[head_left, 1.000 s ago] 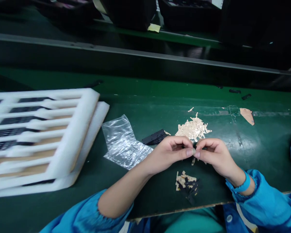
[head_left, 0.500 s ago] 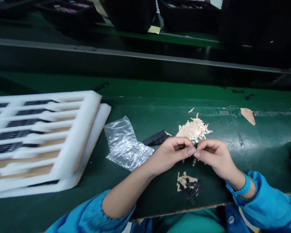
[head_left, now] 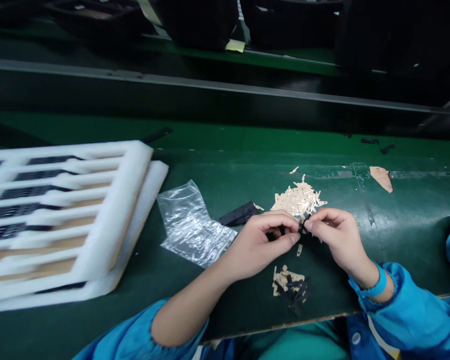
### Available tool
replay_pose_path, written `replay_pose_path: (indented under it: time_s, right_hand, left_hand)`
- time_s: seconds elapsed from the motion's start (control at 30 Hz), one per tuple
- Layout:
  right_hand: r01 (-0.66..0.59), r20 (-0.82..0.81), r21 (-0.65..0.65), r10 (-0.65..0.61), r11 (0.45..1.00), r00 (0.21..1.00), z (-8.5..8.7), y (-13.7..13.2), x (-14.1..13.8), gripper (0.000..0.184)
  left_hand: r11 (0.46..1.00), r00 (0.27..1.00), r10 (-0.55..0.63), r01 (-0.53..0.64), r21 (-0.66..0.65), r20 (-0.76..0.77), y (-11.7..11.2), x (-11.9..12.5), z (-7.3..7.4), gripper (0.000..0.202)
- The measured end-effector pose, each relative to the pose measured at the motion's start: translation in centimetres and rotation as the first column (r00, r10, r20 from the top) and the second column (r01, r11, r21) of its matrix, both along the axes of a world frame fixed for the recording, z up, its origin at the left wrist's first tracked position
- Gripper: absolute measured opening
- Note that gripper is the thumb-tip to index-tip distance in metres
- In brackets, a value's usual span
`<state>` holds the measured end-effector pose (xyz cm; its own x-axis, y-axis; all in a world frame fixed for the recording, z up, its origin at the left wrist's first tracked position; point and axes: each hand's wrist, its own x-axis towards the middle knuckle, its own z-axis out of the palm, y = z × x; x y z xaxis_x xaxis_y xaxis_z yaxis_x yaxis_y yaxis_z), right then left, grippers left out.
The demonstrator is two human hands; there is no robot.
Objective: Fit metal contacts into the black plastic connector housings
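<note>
Small black piece pinched between two bare hands

The small black piece [head_left: 302, 227] sits in the narrow gap between the two hands, above the green table [head_left: 210, 165], at the tips of thumb and forefinger on either side. The left hand [head_left: 264, 245] comes in from the left with its fingers curled, thumb below and forefinger above, grasping the near side of the piece. The right hand [head_left: 337, 235] meets it from the other side, its thumb and forefinger pinched on the opposite end. Most of the piece is covered by the fingertips, so its full shape cannot be told.

Just beyond the fingers lies a heap of pale pieces [head_left: 298, 197], and one loose pale piece [head_left: 299, 250] lies on the table just below the fingertips. Nearer the table's front edge is a mixed pile [head_left: 289, 286] of pale and black bits, apart from both hands.

Left of the heap, a stack of black strips [head_left: 238, 214] lies behind the left hand. A clear plastic bag [head_left: 195, 225] lies flat beside the left forearm. Farther left, a white foam tray [head_left: 133, 162] holding black parts in its slots rests on another foam tray [head_left: 155, 180]. A brown scrap [head_left: 381, 178] lies well to the right of the heap.
</note>
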<state>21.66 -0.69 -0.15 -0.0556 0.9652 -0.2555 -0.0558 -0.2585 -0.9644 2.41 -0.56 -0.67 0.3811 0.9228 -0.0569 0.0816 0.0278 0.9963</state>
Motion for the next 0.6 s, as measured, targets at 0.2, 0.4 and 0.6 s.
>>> replay_pose_path:
  time_s: [0.2, 0.4, 0.6]
  right_hand:
    - [-0.112, -0.207, -0.269, 0.056, 0.956, 0.977, -0.16, 0.69, -0.01, 0.017]
    - [-0.186, -0.343, -0.366, 0.053, 0.912, 0.938, -0.04, 0.74, 0.17, 0.022]
    - [-0.163, -0.29, -0.364, 0.055, 0.917, 0.956, -0.06, 0.8, -0.26, 0.026]
  left_hand:
    - [0.998, 0.998, -0.051, 0.049, 0.046, 0.024, 0.23, -0.05, 0.07, 0.007]
    - [1.0, 1.0, -0.009, 0.009, 0.018, 0.03, 0.49, -0.14, -0.45, 0.007]
    - [0.996, 0.999, -0.032, 0.029, 0.08, 0.033, 0.63, -0.47, -0.16, 0.003]
